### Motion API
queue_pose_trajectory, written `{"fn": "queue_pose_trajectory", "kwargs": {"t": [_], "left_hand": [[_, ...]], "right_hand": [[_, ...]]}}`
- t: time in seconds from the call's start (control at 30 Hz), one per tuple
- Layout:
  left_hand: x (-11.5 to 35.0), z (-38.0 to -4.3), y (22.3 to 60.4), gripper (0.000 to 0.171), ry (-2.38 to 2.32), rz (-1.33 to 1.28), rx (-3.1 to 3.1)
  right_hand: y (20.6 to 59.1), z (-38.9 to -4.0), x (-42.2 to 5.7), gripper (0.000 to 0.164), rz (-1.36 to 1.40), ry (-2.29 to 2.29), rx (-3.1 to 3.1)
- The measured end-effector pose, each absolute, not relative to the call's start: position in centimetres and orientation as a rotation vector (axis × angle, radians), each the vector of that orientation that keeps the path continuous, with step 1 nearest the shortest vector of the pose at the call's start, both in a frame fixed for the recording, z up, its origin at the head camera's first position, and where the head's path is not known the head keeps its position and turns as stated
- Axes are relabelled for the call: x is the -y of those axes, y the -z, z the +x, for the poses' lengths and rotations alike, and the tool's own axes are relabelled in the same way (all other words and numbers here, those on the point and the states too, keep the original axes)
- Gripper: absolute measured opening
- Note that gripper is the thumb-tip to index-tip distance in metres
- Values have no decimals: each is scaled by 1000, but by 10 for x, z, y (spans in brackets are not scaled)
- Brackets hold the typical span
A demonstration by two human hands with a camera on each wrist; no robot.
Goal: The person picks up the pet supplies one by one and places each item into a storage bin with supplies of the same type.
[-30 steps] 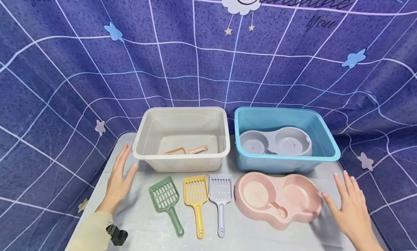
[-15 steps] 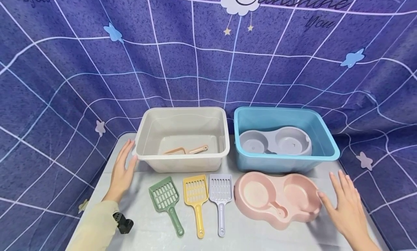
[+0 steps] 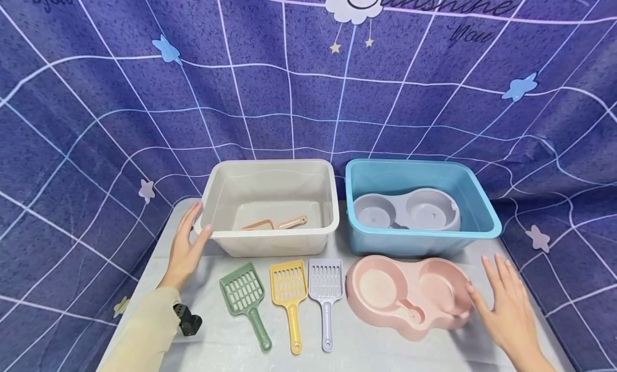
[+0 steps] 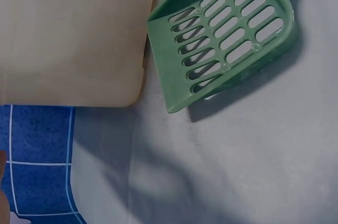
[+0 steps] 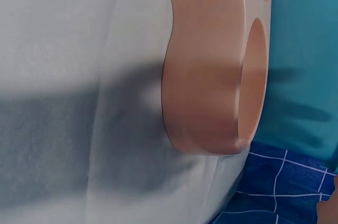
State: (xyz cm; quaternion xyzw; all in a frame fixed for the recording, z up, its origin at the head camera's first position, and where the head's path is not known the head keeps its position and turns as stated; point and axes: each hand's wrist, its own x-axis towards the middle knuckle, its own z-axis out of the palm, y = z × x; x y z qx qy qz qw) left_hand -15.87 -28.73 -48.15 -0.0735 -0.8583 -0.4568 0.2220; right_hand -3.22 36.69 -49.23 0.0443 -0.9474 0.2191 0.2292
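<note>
In the head view my left hand [image 3: 185, 254] is at the left front corner of a beige litter box [image 3: 275, 243], fingers straight and thumb tip overlapping the rim. A peach litter scoop [image 3: 293, 222] lies inside that box. My right hand [image 3: 506, 310] hovers with spread fingers beside the right end of a pink double pet bowl [image 3: 405, 318], holding nothing. Behind the bowl a blue litter box [image 3: 419, 244] contains a grey double pet bowl [image 3: 402, 206]. The left wrist view shows a green litter scoop [image 4: 232, 34] close to the beige box's wall.
A yellow litter scoop [image 3: 290, 302] and a lavender litter scoop [image 3: 327, 302] lie between the green scoop and the pink bowl, handles toward me. A purple curtain [image 3: 308, 93] with white grid lines hangs behind the grey-white table [image 3: 366, 356].
My left hand has moved right, up to the beige litter box's corner. My right hand has shifted slightly left toward the pink double pet bowl. The scoops, boxes and bowls stay put.
</note>
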Motion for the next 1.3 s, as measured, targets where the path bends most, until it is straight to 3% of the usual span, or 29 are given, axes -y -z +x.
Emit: {"fn": "queue_pose_trajectory", "kwargs": {"t": [0.87, 1.3], "left_hand": [[284, -160, 479, 60, 1175, -159, 2519], [275, -162, 486, 54, 1215, -10, 2425]], "right_hand": [[500, -26, -342, 64, 190, -745, 2560], [501, -12, -312, 64, 220, -818, 2517]]}}
